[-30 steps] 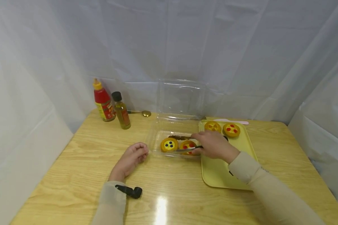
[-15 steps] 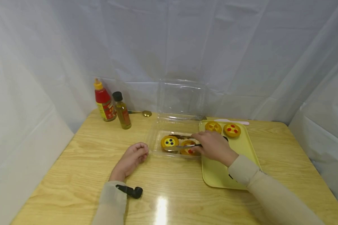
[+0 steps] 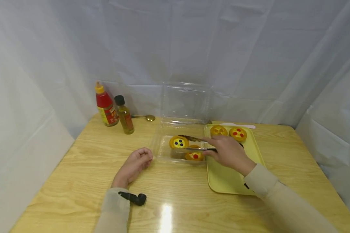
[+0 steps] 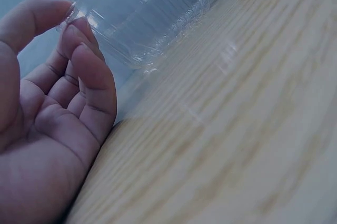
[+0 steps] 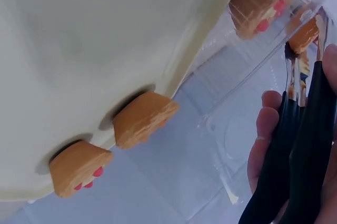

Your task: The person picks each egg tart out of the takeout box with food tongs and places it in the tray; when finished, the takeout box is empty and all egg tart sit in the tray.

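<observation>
My right hand (image 3: pixel 231 153) grips black-handled metal tongs (image 5: pixel 308 145) over a clear plastic clamshell box (image 3: pixel 162 147). Between the tong tips is a tart with blue dots (image 3: pixel 175 139), its far side slightly raised in the head view. A red-dotted tart (image 3: pixel 196 157) sits beside it in the box, partly covered by the near tong arm. At the box's front left corner, my left hand (image 3: pixel 137 165) pinches the rim between thumb and finger, its side resting on the table.
On the right, a yellow tray (image 3: pixel 227 181) bears a red-dotted tart (image 3: pixel 238 134) and a plain-topped tart (image 3: pixel 218 130). Behind it lies a pink plastic knife (image 3: pixel 242 125). A red sauce bottle (image 3: pixel 106 108), an oil bottle (image 3: pixel 124 118) and a spoon (image 3: pixel 149 118) are at back left.
The tong arms have shifted from lying across the tarts to either side of the blue-dotted tart, which has moved slightly back and right. The left hand stays at the box corner.
</observation>
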Available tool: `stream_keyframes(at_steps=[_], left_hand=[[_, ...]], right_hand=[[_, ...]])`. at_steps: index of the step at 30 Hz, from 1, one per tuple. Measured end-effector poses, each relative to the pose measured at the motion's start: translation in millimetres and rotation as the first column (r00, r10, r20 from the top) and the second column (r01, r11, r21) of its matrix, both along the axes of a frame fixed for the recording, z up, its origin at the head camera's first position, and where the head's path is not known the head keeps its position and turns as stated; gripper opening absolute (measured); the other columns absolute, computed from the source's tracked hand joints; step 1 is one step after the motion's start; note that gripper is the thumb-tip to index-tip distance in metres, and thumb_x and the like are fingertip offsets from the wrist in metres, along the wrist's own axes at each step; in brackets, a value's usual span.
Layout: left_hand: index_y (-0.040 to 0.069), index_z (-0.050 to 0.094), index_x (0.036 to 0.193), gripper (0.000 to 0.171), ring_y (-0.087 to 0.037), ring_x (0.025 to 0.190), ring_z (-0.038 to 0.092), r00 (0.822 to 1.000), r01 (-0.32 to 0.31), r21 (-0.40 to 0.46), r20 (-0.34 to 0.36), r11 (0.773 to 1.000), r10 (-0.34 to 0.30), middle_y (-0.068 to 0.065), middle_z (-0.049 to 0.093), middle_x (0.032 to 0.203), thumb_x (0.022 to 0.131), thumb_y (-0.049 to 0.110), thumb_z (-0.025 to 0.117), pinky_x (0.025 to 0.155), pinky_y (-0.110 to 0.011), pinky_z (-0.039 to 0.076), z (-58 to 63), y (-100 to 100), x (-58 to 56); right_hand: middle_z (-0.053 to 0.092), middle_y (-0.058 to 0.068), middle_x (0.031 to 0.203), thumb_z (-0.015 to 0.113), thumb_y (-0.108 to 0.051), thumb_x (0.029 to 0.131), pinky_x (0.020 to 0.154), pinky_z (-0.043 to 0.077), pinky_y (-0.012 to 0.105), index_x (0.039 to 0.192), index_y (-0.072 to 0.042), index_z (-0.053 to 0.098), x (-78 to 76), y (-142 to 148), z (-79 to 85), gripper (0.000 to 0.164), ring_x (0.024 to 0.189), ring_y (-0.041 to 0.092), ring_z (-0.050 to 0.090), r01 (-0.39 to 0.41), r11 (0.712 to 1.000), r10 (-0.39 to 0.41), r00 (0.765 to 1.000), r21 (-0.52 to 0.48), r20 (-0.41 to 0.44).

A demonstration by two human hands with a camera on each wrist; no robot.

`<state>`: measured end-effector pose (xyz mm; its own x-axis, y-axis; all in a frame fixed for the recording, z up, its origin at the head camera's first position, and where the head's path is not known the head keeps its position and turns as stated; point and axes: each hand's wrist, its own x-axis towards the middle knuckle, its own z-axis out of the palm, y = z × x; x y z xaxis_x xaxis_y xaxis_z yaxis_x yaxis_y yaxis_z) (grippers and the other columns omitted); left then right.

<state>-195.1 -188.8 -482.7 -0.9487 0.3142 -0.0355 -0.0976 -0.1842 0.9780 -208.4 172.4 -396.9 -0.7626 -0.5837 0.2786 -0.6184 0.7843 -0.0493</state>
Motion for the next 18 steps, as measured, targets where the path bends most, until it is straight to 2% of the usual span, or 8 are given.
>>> stream_keyframes(at_steps=[6, 10, 18], left_hand=[[0.003, 0.056, 0.097, 0.009, -0.016, 0.073, 0.048, 1.000, 0.014, -0.006, -0.011, 1.000, -0.014, -0.004, 0.053, 0.083, 0.101, 0.011, 0.057, 0.067, -0.026, 0.043, -2.1, 1.9, -2.2], [0.003, 0.056, 0.098, 0.009, -0.016, 0.072, 0.048, 1.000, 0.023, -0.005, -0.015, 1.000, -0.023, -0.003, 0.054, 0.083, 0.101, 0.012, 0.057, 0.067, -0.026, 0.043, -3.3, 2.0, -3.9], [0.004, 0.057, 0.098, 0.009, -0.015, 0.073, 0.048, 1.000, 0.006, -0.019, -0.006, 1.000, -0.006, -0.003, 0.054, 0.084, 0.101, 0.012, 0.058, 0.067, -0.026, 0.044, -3.9, -0.4, -5.8]], right_hand=[[0.068, 0.010, 0.117, 0.073, -0.042, 0.088, 0.070, 0.054, 0.043, 0.133, -0.017, 0.063, 4.1, 16.3, 0.7, 0.053, 0.089, 0.026, 0.067, 0.017, 1.000, -0.017, 1.000, -0.010, -0.006], [0.067, 0.010, 0.120, 0.071, -0.045, 0.089, 0.075, 0.054, 0.046, 0.134, -0.016, 0.062, 7.9, 26.9, 3.1, 0.055, 0.096, 0.028, 0.067, 0.042, 0.999, -0.042, 0.999, -0.015, 0.011], [0.069, 0.010, 0.106, 0.074, -0.039, 0.088, 0.065, 0.052, 0.043, 0.135, -0.013, 0.062, 18.3, 52.8, 5.9, 0.055, 0.078, 0.023, 0.064, 0.045, 0.998, -0.046, 0.999, -0.039, -0.029]])
